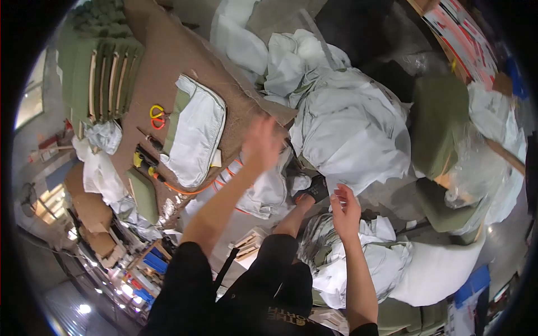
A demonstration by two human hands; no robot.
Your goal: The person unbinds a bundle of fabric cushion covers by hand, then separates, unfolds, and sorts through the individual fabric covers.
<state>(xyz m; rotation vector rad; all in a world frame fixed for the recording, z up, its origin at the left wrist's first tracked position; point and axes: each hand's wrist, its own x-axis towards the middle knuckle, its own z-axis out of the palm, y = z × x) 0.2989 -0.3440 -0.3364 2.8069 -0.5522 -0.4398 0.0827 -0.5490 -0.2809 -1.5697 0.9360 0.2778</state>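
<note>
Much blur on left hand [263,144]; right hand [346,211] near white fabric [353,131]

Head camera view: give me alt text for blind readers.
A person's blurred left hand appears at the edge of a brown-covered table bearing a white-and-green cover and stacked green panels; the right hand is near piled white fabric.

The floor [507,246] is gray and a bit shiny. A big table with a brown top [159,42] stands on the left. Past it is a bright window [33,92]. Little white lights [84,308] glow in the dark, far-off part.
</note>
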